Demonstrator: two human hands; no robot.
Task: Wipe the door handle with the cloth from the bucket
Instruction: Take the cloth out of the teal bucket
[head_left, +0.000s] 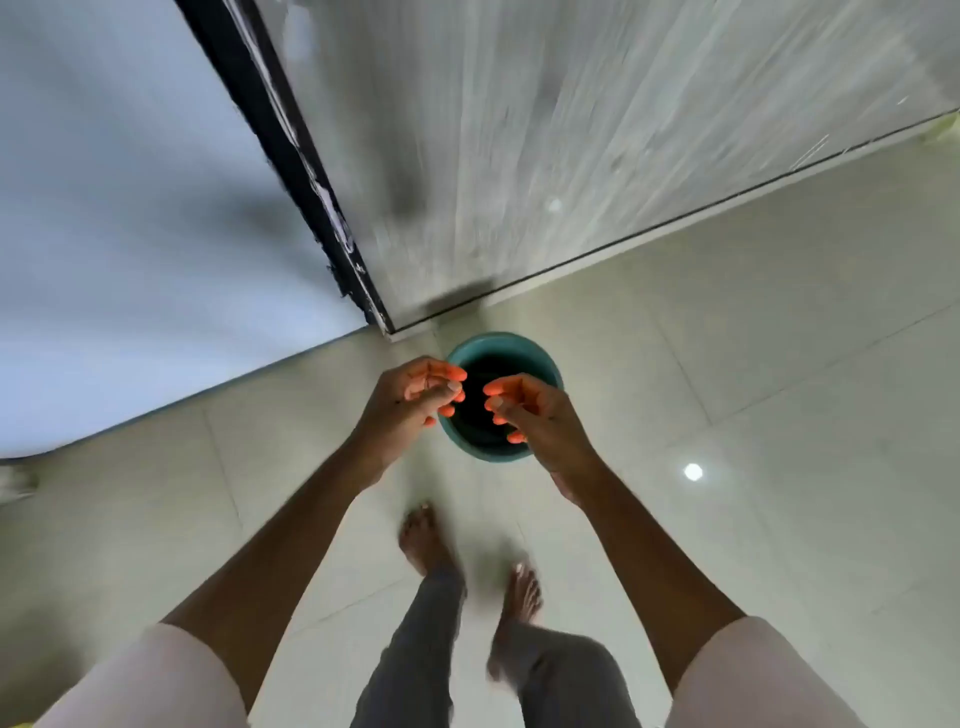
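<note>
A teal bucket (540, 358) stands on the tiled floor just in front of the door's bottom corner. Its inside looks dark, and I cannot make out a cloth in it. My left hand (410, 400) hovers over the bucket's left rim with fingers curled and apart, holding nothing. My right hand (530, 410) hovers over the bucket's right side, likewise curled, apart and holding nothing. The grey door (571, 130) rises behind the bucket; its handle is not in view. The picture is blurred by motion.
A black door frame edge (291, 171) runs down to the floor beside a pale wall (130, 234) on the left. My bare feet (431, 540) stand on glossy cream tiles (779, 415) below the bucket. Open floor extends to the right.
</note>
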